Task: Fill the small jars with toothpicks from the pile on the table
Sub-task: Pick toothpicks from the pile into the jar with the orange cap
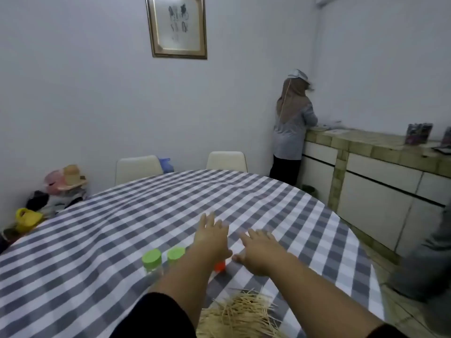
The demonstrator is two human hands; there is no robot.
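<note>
I sit at a round table with a grey and white checked cloth on it. The pile of toothpicks lies right in front of me, near my edge of the table, and I use it to say where things are. Both my arms reach out over the table, past the pile. My left hand is farther out than the pile and a bit to its left, and its fingers are straight and spread, holding nothing. My right hand is just beside my left hand, also past the pile, and its fingers are spread flat and hold nothing too. Two small jars with green lids stand past the pile and to its left, close to my left arm. The first green-lid jar is farthest left, and the second green-lid jar is right next to it, partly behind my arm. A small orange thing peeks out between my two hands, past the pile, but my hand hides most of it. Far behind the pile, a person stands with their back to me at a tiled counter. Two pale chairs stand at the far side of the table, and a framed picture hangs on the wall.
</note>
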